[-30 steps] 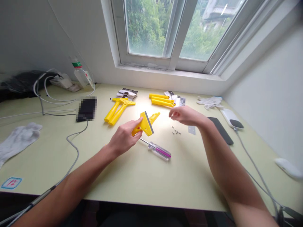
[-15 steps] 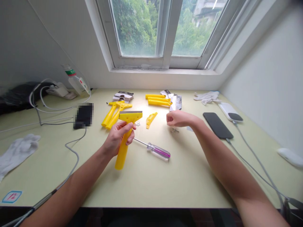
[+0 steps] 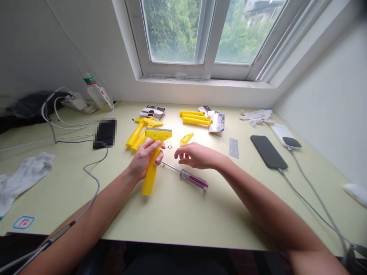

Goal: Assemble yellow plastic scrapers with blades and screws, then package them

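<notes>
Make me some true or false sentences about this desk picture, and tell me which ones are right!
1. The left hand is holding a yellow scraper. True.
2. The right hand is holding the screwdriver. False: the right hand holds nothing, and the screwdriver lies on the table.
3. A white glove is lying on the table. True.
4. The black phone is standing straight up. False: it is lying flat on the table.
</notes>
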A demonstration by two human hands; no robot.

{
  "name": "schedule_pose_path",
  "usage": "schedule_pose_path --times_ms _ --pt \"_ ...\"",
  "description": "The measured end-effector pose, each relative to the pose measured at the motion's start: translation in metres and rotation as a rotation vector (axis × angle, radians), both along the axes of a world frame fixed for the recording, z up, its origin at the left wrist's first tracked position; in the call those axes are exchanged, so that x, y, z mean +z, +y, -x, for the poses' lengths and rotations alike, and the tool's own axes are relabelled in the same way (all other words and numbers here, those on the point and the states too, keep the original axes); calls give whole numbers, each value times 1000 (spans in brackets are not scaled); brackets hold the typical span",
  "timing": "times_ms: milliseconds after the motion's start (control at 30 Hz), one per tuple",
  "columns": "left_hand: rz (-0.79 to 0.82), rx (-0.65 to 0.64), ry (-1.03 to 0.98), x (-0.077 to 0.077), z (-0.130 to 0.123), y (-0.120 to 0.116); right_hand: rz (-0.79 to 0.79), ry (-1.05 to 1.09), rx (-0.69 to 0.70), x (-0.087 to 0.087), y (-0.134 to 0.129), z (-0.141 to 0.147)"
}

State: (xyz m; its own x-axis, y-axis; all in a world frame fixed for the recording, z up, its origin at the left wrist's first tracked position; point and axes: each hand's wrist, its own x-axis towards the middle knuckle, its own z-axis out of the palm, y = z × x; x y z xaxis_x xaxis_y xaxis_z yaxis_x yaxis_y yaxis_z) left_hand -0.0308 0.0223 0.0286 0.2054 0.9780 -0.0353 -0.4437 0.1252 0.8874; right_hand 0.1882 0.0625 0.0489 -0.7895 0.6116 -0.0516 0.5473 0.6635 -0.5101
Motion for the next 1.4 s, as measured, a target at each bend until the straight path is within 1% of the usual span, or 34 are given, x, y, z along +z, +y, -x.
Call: schedule_pose_path --times_ms 133,333,433,533,633,767,900,967,1033,1133,1200,1300,1367,1400 --pt "-10 36 -23 3 6 6 -99 -3 39 -16 -3 29" --pt "-55 54 -25 4 13 11 -207 81 13 -19 -16 46" --pt "-70 49 -21 5 14 10 -300 54 43 -23 -23 56" --pt "-80 48 -22 7 15 9 -400 32 56 -30 -25 66" --pt "-86 68 -30 9 17 10 -489 0 89 -37 -23 72" --pt "-79 68 -60 9 21 13 -577 -42 104 -41 -20 74" --pt "-89 49 -57 9 22 13 -600 -37 129 -40 -21 73" --pt "-89 41 -66 9 21 12 -542 -1 136 -35 -23 70" --pt "-75 38 -83 11 21 11 -411 70 127 -27 -23 64" --pt "-43 39 -85 11 19 10 -107 184 70 -13 -20 47" --pt "-23 30 -83 10 17 9 103 238 5 -9 -14 35" --pt "4 12 -86 6 15 9 334 314 -78 -12 -3 21" --pt "26 -1 -85 4 13 8 418 361 -94 -16 4 15" --pt "38 -9 -84 3 11 8 432 379 -88 -17 6 13"
